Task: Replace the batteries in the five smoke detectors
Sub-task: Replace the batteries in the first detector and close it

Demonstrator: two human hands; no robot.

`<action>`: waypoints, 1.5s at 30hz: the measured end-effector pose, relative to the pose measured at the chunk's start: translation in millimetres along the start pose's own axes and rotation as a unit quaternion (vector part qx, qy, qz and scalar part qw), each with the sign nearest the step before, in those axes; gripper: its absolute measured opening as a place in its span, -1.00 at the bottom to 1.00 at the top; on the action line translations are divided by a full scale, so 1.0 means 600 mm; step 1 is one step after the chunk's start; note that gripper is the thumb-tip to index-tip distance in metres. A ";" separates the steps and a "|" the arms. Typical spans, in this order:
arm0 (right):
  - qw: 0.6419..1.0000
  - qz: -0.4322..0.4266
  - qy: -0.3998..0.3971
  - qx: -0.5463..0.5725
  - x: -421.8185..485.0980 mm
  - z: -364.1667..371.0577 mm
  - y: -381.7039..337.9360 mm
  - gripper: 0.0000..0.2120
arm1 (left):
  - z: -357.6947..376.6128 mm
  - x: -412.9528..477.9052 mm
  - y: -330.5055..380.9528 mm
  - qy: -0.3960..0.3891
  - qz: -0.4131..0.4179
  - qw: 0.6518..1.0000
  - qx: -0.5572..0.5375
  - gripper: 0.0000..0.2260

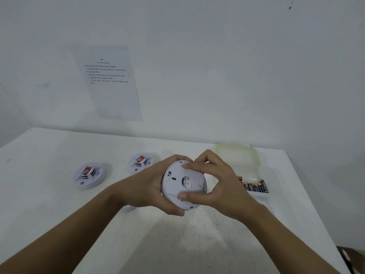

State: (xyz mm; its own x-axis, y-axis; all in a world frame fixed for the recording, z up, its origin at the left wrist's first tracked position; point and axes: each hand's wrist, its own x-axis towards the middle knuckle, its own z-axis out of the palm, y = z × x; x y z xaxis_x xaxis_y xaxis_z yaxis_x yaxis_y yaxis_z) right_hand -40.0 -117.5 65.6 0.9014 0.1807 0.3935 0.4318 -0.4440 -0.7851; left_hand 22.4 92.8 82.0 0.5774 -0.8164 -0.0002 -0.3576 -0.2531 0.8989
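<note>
Two-handed grip on the round white plastic smoke detector [183,182] at frame centre above the white desk [59,204], back facing the camera: left hand [156,186] cups its left rim, right hand [219,184] pinches it from the right, seemingly set to twist it open.

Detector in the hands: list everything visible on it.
The round white plastic smoke detector is held above the white table, tilted, its flat back toward the camera. The back shows a central round recess, a small dark slot left of it and a raised rim. The left hand cups its left edge; the right hand pinches it, forefinger on the upper back, thumb on the lower.
</note>
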 end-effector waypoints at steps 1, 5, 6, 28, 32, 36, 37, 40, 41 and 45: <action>1.000 0.000 -0.016 0.004 0.000 -0.001 -0.003 -0.51 | -0.003 0.000 0.004 -0.010 0.001 1.000 0.007 -0.19; 0.997 0.002 -0.075 0.004 -0.001 -0.002 -0.012 -0.50 | -0.007 0.006 0.016 -0.043 -0.004 0.998 0.040 -0.26; 0.997 0.006 -0.080 0.002 -0.001 -0.002 -0.013 -0.50 | -0.007 0.007 0.015 -0.047 -0.007 0.998 0.041 -0.27; 0.993 0.048 0.106 0.013 -0.015 0.026 0.014 -0.51 | 0.016 -0.005 -0.009 0.065 -0.010 0.992 -0.104 -0.11; 0.994 0.057 0.097 0.012 -0.010 0.026 0.016 -0.47 | 0.014 -0.009 -0.006 0.041 -0.014 0.995 -0.087 -0.15; 0.994 0.066 0.066 0.050 -0.009 0.021 0.020 -0.50 | 0.010 -0.009 -0.002 0.024 -0.026 0.998 -0.061 -0.19; 0.994 0.069 0.063 0.056 -0.009 0.020 0.019 -0.50 | 0.010 -0.007 -0.001 0.024 -0.026 0.998 -0.052 -0.20; 0.992 0.080 0.053 0.079 -0.008 0.021 0.017 -0.51 | 0.008 0.000 0.002 0.024 -0.021 0.999 -0.030 -0.22; 0.991 0.081 0.050 0.091 -0.007 0.021 0.017 -0.52 | 0.007 0.003 0.003 0.022 -0.019 0.999 -0.025 -0.22; 0.991 0.080 0.046 0.092 -0.003 0.020 0.018 -0.50 | -0.002 0.013 0.007 0.009 -0.017 1.000 -0.003 -0.24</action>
State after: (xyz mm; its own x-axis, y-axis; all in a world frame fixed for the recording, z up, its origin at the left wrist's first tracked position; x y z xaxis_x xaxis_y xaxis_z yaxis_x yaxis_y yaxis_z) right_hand -36.3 -112.4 50.7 0.9555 0.0358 0.2929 0.2903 -0.2918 -0.9114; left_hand 26.5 86.0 86.4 0.6019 -0.7982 -0.0235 -0.3336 -0.2781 0.9008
